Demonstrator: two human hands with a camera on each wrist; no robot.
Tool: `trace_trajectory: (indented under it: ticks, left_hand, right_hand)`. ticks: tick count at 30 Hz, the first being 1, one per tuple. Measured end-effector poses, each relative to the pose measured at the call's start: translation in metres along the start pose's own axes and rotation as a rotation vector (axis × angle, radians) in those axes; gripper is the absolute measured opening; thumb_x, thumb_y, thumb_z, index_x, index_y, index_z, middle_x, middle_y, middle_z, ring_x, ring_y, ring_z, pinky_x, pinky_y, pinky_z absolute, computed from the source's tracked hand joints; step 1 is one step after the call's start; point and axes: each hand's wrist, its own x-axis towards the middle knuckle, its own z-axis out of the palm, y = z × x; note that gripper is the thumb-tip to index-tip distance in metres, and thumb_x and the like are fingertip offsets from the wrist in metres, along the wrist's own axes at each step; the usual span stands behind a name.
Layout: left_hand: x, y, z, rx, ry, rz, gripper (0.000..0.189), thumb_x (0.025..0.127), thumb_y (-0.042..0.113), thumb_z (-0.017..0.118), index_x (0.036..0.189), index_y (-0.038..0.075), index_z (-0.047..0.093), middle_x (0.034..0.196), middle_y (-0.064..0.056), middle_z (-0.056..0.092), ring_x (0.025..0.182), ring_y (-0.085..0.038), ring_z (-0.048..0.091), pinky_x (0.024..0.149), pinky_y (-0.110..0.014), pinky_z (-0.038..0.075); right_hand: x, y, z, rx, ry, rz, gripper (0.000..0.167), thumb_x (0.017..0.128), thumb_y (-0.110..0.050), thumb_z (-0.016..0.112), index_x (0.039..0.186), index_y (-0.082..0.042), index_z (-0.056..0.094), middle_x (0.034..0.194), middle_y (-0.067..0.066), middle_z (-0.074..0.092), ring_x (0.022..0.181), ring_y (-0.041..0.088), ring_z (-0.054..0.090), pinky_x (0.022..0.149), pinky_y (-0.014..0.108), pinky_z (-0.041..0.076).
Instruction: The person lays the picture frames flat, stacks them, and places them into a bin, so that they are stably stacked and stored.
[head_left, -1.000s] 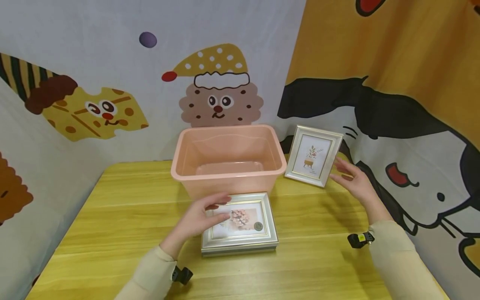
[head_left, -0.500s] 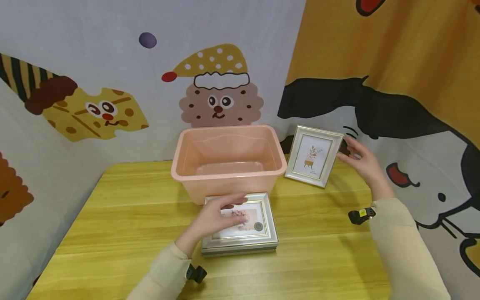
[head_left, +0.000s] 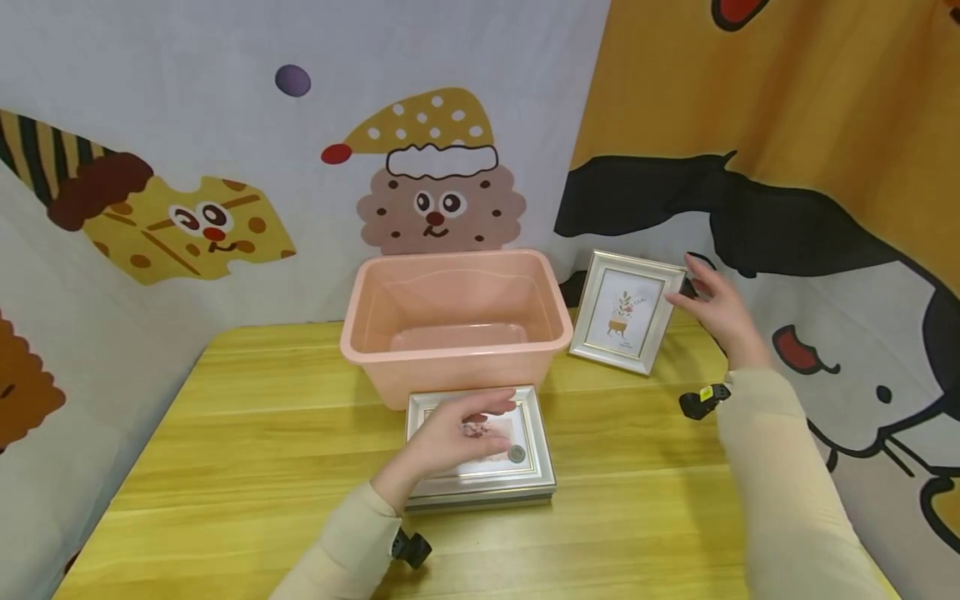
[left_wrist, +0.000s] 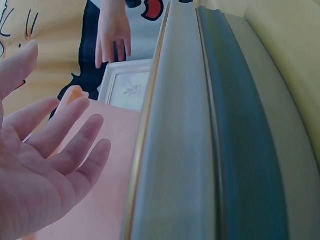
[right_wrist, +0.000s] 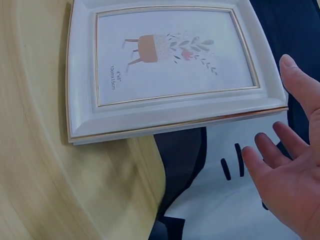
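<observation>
A white picture frame [head_left: 628, 312] with gold trim and a potted-plant print stands tilted back at the table's right rear. My right hand [head_left: 722, 312] is at its upper right corner, fingers spread; in the right wrist view the thumb [right_wrist: 299, 82] comes close to the corner and the other fingers are apart from the edge. In front of the bin lies a stack of picture frames [head_left: 536, 450], a white one with a pink flower print on top. Over that stack hovers my left hand [head_left: 457, 433], fingers extended, holding nothing and hiding part of the print.
A pink plastic bin [head_left: 457, 367] stands behind the stack, left of the upright frame, with nothing inside. The wooden table [head_left: 262, 433] meets cartoon-printed cloth [head_left: 247, 108] at its back and right.
My left hand has moved right over the stack. My right hand has risen along the upright frame's right edge to its top corner. The frames have stayed put.
</observation>
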Motion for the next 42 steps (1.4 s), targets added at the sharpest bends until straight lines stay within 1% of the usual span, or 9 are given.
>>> trace_trajectory:
  ticks: [5,9,12,16,20,24,32,39,42]
  left_hand:
    - [0.004,-0.003,0.006,0.013,-0.004,0.041,0.061,0.087,0.013,0.077,0.142,0.002,0.052,0.129,-0.016,0.063,0.115,-0.039,0.060,0.093,-0.052,0.052]
    - [0.009,-0.004,0.013,0.018,0.013,0.078,0.059,0.087,0.012,0.077,0.141,0.001,0.054,0.127,-0.015,0.065,0.117,-0.037,0.059,0.094,-0.052,0.051]
    - [0.012,-0.003,0.018,0.001,0.016,0.065,0.058,0.088,0.013,0.077,0.141,0.005,0.055,0.126,-0.012,0.066,0.117,-0.034,0.060,0.095,-0.051,0.050]
    - [0.016,-0.003,0.025,-0.016,0.013,0.031,0.058,0.088,0.016,0.077,0.142,0.010,0.055,0.126,-0.009,0.067,0.118,-0.030,0.059,0.097,-0.048,0.049]
    - [0.022,-0.004,0.031,-0.025,0.013,0.033,0.057,0.089,0.015,0.075,0.142,0.009,0.055,0.126,-0.009,0.067,0.118,-0.029,0.060,0.097,-0.047,0.049]
    - [0.027,-0.006,0.037,-0.037,0.011,0.038,0.055,0.090,0.016,0.074,0.141,0.009,0.056,0.127,-0.010,0.066,0.117,-0.029,0.060,0.097,-0.044,0.050]
    - [0.036,-0.011,0.049,-0.074,0.017,0.044,0.052,0.092,0.011,0.072,0.140,0.003,0.054,0.129,-0.017,0.064,0.119,-0.035,0.058,0.096,-0.044,0.051]
    - [0.044,-0.006,0.055,-0.077,0.049,0.019,0.053,0.093,0.015,0.071,0.142,0.006,0.053,0.130,-0.016,0.063,0.120,-0.029,0.058,0.096,-0.034,0.051]
    - [0.049,-0.006,0.056,-0.086,0.069,0.025,0.051,0.093,0.014,0.070,0.141,0.005,0.054,0.130,-0.016,0.063,0.119,-0.030,0.059,0.097,-0.036,0.051]
  right_hand:
    - [0.004,0.001,0.006,0.046,-0.030,-0.002,0.082,0.096,-0.029,0.067,0.160,-0.020,0.016,0.160,0.018,0.025,0.141,0.042,0.032,0.113,0.058,0.029]
    - [0.005,0.002,0.013,0.028,0.028,-0.027,0.073,0.097,-0.022,0.067,0.157,-0.012,0.026,0.145,0.027,0.042,0.129,0.045,0.046,0.105,0.055,0.041]
    - [0.004,0.004,0.018,0.006,0.112,-0.023,0.063,0.097,-0.020,0.066,0.152,-0.010,0.036,0.131,0.024,0.050,0.117,0.039,0.053,0.090,0.034,0.052]
    - [0.000,0.005,0.023,0.026,0.173,-0.007,0.051,0.099,-0.017,0.063,0.145,-0.010,0.044,0.119,0.017,0.051,0.100,0.024,0.054,0.070,0.012,0.048]
    - [-0.007,0.008,0.027,0.074,0.197,-0.005,0.045,0.100,-0.014,0.059,0.144,-0.010,0.046,0.118,0.015,0.051,0.094,0.015,0.054,0.069,0.010,0.051]
    - [-0.017,0.014,0.029,0.124,0.223,-0.005,0.045,0.101,-0.015,0.058,0.144,-0.011,0.047,0.120,0.013,0.051,0.097,0.015,0.054,0.071,0.011,0.052]
    - [-0.045,0.026,0.022,0.267,0.266,0.031,0.043,0.100,-0.014,0.059,0.141,-0.024,0.055,0.125,0.004,0.054,0.102,0.010,0.056,0.075,0.012,0.054]
    - [-0.071,0.033,0.012,0.434,0.308,-0.022,0.043,0.096,-0.003,0.062,0.137,-0.017,0.060,0.118,-0.004,0.058,0.099,0.006,0.058,0.073,0.012,0.054]
    - [-0.079,0.036,0.007,0.501,0.321,-0.023,0.042,0.095,-0.004,0.064,0.135,-0.016,0.061,0.121,-0.003,0.058,0.100,0.007,0.059,0.073,0.013,0.054]
